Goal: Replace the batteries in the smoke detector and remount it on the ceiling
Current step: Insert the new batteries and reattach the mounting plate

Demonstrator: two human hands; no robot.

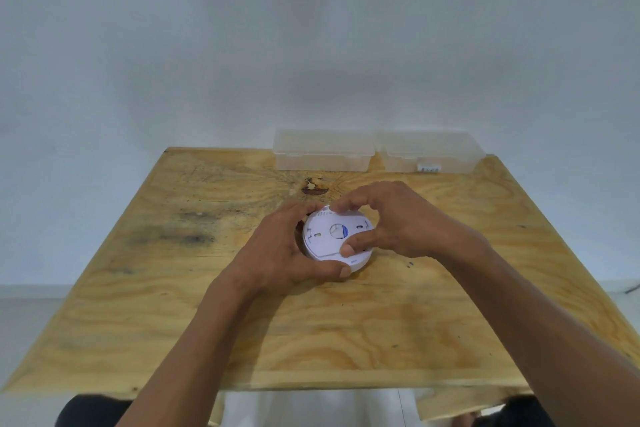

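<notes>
Both hands gripping smoke detector [332, 236] mid-table.
Left hand [284, 250] curling round its left edge; right hand [391, 218] pinching the back plate. Detector sitting back-up on plywood table [173, 288]; two clear boxes [323, 151] sitting at far edge.

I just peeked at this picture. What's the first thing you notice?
Two hands meet mid-table around a round white smoke detector: the left hand grips its near-left edge, the right hand pinches its top. Behind, two clear plastic boxes sit at the wooden table's far edge.
</notes>
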